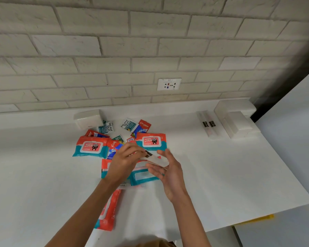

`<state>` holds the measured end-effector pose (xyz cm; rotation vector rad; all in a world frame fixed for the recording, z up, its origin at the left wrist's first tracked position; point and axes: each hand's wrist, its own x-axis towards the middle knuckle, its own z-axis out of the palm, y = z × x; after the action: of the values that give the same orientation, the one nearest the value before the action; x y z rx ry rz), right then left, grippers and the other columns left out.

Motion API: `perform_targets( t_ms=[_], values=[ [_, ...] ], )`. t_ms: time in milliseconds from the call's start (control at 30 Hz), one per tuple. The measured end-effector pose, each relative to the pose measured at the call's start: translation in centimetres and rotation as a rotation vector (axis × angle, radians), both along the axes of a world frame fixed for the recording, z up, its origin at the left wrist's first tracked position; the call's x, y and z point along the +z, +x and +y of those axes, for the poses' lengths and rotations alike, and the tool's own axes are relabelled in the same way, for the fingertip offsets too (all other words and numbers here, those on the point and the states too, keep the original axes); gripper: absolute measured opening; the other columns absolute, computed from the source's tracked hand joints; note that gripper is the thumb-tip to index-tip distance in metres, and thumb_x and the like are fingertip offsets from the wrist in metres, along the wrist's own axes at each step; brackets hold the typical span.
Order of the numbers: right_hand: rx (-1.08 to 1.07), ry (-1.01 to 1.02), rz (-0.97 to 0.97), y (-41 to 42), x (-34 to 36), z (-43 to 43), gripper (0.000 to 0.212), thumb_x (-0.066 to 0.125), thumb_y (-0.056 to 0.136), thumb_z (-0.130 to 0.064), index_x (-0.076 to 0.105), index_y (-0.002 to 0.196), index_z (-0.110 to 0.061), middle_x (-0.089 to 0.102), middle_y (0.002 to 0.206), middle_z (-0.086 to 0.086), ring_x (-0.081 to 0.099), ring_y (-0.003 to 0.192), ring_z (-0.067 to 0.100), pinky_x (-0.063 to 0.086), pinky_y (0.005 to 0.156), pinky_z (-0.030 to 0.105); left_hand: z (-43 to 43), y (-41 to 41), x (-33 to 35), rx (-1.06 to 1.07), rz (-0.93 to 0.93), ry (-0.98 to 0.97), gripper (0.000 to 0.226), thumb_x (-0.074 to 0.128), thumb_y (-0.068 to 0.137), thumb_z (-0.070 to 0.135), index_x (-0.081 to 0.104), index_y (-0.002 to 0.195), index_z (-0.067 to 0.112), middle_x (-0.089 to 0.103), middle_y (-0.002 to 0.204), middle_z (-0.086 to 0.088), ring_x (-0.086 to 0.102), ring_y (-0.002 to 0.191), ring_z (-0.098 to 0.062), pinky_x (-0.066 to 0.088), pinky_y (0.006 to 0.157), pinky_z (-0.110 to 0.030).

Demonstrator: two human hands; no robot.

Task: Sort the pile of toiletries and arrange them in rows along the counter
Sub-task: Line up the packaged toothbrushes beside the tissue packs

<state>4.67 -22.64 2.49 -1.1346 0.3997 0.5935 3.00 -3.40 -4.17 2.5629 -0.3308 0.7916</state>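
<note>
White counter (43,175) runs under a pale brick wall (114,41) with a white socket plate (169,84) above the backsplash. Toiletry pile sits mid-counter, near the back edge. Far right, against the wall – stacked white boxes (236,122), and just beside them two clear-wrapped slim items with black bands (208,124), lined up side by side. At the back left of the pile, a white box (88,119).

Wipes packs, orange and teal: one at left (91,146), label facing up; one at right (151,141), label up; more teal-edged packs (143,177) under the hands, partly hidden, count unclear. Another orange pack (109,211) lies near the front edge, below the left forearm, apart from the pile.

Small sachets scattered behind the wipes: two Cream Silk sachets (128,124) and (107,128), red Colgate sachet (144,125), another Colgate one (95,134) tucked behind the left wipes pack, more red and blue ones (114,145) between the two upper packs.

Left hand (125,163) over the pile centre, fingers curled, pinching the dark-banded end of a slim clear-wrapped item (154,158). Right hand (169,172) palm-up beside it, fingers spread and loose – the item's other end rests across them, not clamped. Item is held above the wipes, off the counter.
</note>
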Motion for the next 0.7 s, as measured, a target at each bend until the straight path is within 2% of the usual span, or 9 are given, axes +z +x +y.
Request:
perform_targets(
  t_ms=[67,100,233,300,367,433,533,600,700],
  values=[
    [0.02,-0.078,-0.057,-0.3,-0.5,-0.6,0.019,0.075,0.099,-0.026,0.076,0.117,-0.021,0.074,0.122,0.009,0.078,0.105,0.031,0.066,0.088,0.045,-0.3,-0.3,-0.2,0.007,-0.03,0.018,0.02,0.078,0.084,0.018,0.081,0.103,0.016,0.075,0.112,-0.001,0.065,0.108,-0.022,0.059,0.09,-0.034],
    [0.05,-0.1,-0.084,-0.5,-0.7,-1.0,0.02,0.079,0.095,-0.02,0.078,0.115,-0.021,0.074,0.121,0.007,0.077,0.107,0.028,0.066,0.087,0.042,-0.4,-0.4,-0.1,0.009,-0.041,0.022,0.02,0.078,0.083,0.019,0.081,0.103,0.016,0.075,0.113,-0.001,0.065,0.109,-0.023,0.059,0.091,-0.034],
    [0.126,-0.158,-0.152,-1.4,-1.3,-2.0,0.024,0.083,0.091,-0.011,0.078,0.112,-0.023,0.08,0.111,-0.006,0.074,0.111,0.025,0.063,0.078,0.031,-1.5,-0.5,0.2,0.057,-0.023,-0.044,0.019,0.066,0.091,0.022,0.079,0.105,0.019,0.072,0.12,-0.001,0.059,0.116,-0.019,0.053,0.098,-0.032],
    [0.115,-0.155,-0.163,-1.7,-1.8,-2.4,0.027,0.084,0.09,-0.008,0.076,0.114,-0.018,0.079,0.114,-0.01,0.073,0.113,0.026,0.064,0.08,0.034,-2.7,-0.3,0.7,0.197,0.128,-0.283,0.024,0.065,0.097,0.02,0.073,0.119,0.023,0.068,0.125,0.003,0.059,0.116,-0.012,0.052,0.099,-0.027],
    [0.111,-0.155,-0.182,-1.9,-2.1,-2.7,0.03,0.084,0.089,-0.007,0.075,0.116,-0.016,0.078,0.118,-0.008,0.073,0.113,0.026,0.066,0.085,0.04,-3.8,-0.1,1.5,0.325,0.331,-0.625,0.032,0.064,0.101,0.023,0.063,0.132,0.028,0.066,0.127,0.01,0.064,0.109,-0.007,0.054,0.092,-0.022],
    [0.112,-0.165,-0.212,-2.0,-2.2,-3.1,0.031,0.085,0.088,-0.008,0.074,0.116,-0.016,0.077,0.121,-0.006,0.073,0.114,0.025,0.066,0.086,0.042,-4.7,0.2,2.0,0.334,0.474,-0.911,0.029,0.06,0.103,0.031,0.06,0.131,0.03,0.067,0.126,0.01,0.069,0.108,-0.012,0.061,0.088,-0.029],
    [0.133,-0.203,-0.241,-2.1,-2.4,-3.5,0.031,0.083,0.09,-0.007,0.072,0.118,-0.015,0.079,0.116,-0.005,0.074,0.111,0.017,0.066,0.081,0.036,-5.3,0.9,2.2,0.317,0.63,-1.331,0.025,0.055,0.102,0.044,0.065,0.122,0.031,0.073,0.121,0.003,0.074,0.106,-0.02,0.062,0.09,-0.045],
    [0.16,-0.234,-0.254,-2.2,-2.5,-3.8,0.029,0.081,0.093,-0.006,0.072,0.118,-0.016,0.081,0.11,-0.003,0.075,0.107,0.014,0.063,0.077,0.03,-5.4,1.7,2.0,0.353,0.689,-1.459,0.034,0.062,0.097,0.051,0.068,0.122,0.028,0.075,0.116,0.001,0.075,0.103,-0.022,0.062,0.089,-0.049],
    [0.21,-0.26,-0.25,-2.4,-2.9,-4.2,0.028,0.079,0.094,-0.005,0.073,0.118,-0.017,0.081,0.109,0.001,0.077,0.103,0.018,0.06,0.075,0.025,-4.9,2.8,1.8,0.402,0.712,-1.384,0.028,0.073,0.091,0.046,0.072,0.113,0.029,0.077,0.11,0.004,0.075,0.101,-0.021,0.062,0.09,-0.05]
  ],
)
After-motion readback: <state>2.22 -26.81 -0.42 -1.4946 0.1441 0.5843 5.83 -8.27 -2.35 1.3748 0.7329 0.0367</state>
